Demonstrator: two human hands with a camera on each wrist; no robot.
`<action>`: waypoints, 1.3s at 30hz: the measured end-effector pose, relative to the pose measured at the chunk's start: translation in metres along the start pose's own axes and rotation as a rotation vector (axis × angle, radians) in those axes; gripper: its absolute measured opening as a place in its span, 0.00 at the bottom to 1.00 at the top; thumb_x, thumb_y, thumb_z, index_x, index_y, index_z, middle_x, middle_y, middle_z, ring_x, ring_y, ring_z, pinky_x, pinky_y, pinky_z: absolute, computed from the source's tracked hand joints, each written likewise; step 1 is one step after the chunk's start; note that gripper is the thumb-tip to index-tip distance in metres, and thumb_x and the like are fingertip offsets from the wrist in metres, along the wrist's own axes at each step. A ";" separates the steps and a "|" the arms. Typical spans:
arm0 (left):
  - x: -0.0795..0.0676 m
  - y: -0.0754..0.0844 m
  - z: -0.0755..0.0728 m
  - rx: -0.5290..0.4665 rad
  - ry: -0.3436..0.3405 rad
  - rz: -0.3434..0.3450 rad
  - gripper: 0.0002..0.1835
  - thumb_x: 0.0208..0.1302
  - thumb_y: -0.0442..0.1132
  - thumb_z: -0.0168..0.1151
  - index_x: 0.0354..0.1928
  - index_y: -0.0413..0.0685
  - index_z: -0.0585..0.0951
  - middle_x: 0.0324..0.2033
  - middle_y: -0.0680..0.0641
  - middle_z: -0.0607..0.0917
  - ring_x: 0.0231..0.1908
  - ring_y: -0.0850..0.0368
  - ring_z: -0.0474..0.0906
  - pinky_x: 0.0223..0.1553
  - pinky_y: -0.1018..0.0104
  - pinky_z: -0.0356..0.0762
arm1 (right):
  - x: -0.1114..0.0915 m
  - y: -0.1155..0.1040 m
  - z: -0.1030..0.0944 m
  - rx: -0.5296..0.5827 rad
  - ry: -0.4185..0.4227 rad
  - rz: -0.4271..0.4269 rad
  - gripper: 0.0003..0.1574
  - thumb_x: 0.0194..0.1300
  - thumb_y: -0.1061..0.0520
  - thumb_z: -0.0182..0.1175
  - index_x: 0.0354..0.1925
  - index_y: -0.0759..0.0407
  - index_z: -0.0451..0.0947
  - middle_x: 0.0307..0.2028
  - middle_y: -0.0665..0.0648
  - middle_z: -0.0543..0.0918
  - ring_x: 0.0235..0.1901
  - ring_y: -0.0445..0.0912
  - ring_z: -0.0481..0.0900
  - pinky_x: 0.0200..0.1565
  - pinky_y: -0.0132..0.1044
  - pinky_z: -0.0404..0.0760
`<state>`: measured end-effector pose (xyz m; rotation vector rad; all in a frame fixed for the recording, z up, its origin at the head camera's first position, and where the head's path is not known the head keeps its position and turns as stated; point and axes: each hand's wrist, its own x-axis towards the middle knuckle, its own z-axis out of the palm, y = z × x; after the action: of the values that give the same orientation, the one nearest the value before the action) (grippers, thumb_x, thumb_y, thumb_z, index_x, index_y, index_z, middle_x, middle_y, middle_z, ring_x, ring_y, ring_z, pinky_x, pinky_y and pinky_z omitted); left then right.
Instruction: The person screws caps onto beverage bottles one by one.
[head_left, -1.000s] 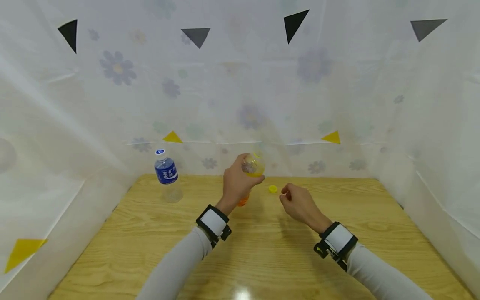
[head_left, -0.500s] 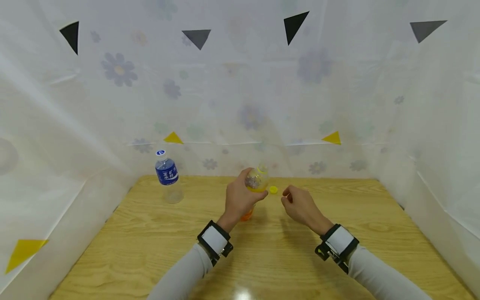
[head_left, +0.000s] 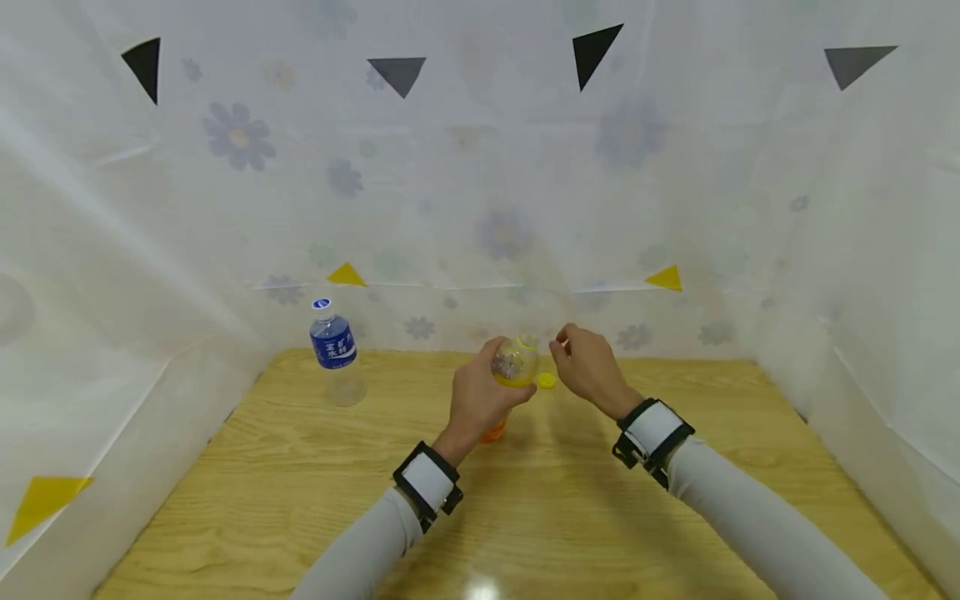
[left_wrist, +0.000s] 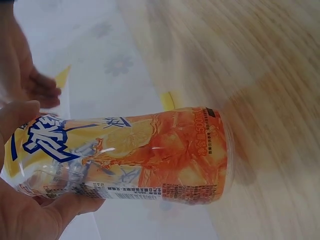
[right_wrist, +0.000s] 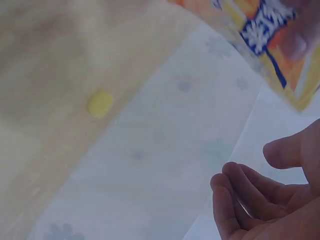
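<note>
My left hand [head_left: 480, 396] grips an uncapped drink bottle [head_left: 516, 360] around its upper part. Its orange and yellow label [left_wrist: 170, 150] shows in the left wrist view, and a yellow ring circles the neck. Whether the base touches the table is hard to tell. Just right of the bottle mouth is my right hand [head_left: 592, 367], fingers loosely bent and thumb apart from them in the right wrist view [right_wrist: 270, 195]; it holds nothing. A yellow bottle cap [head_left: 547, 381] lies on the wooden table between the bottle and my right hand.
A capped clear bottle with a blue label [head_left: 333, 343] stands upright at the table's back left. White flowered sheeting [head_left: 480, 183] rises behind the table [head_left: 300, 500] and along both sides.
The drink bottle and left hand came down and slightly nearer, then stayed put. My right hand stayed beside the cap, then rose and moved left toward the bottle mouth.
</note>
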<state>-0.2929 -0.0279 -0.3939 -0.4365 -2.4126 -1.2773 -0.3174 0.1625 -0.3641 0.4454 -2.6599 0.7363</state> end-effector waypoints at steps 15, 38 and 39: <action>-0.003 -0.001 0.006 0.014 -0.003 0.027 0.39 0.49 0.48 0.80 0.64 0.49 0.77 0.43 0.45 0.88 0.38 0.52 0.85 0.35 0.63 0.82 | 0.035 0.038 0.072 -0.255 -0.066 0.184 0.20 0.70 0.63 0.56 0.51 0.81 0.72 0.36 0.78 0.81 0.39 0.71 0.82 0.44 0.60 0.82; -0.002 -0.005 0.004 0.043 0.017 0.047 0.38 0.51 0.51 0.80 0.64 0.51 0.77 0.43 0.46 0.88 0.38 0.54 0.86 0.35 0.65 0.82 | 0.023 0.060 0.114 -0.235 -0.079 0.177 0.15 0.62 0.63 0.59 0.42 0.76 0.77 0.35 0.77 0.82 0.38 0.72 0.82 0.42 0.61 0.82; -0.001 -0.005 0.004 0.042 0.018 0.046 0.38 0.51 0.50 0.80 0.64 0.51 0.77 0.43 0.46 0.88 0.38 0.54 0.86 0.34 0.65 0.82 | 0.024 0.058 0.111 -0.234 -0.078 0.155 0.15 0.62 0.64 0.58 0.42 0.77 0.77 0.35 0.76 0.82 0.38 0.71 0.81 0.42 0.61 0.82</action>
<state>-0.2944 -0.0273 -0.3997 -0.4639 -2.3961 -1.2035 -0.3880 0.1452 -0.4686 0.2120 -2.8332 0.4486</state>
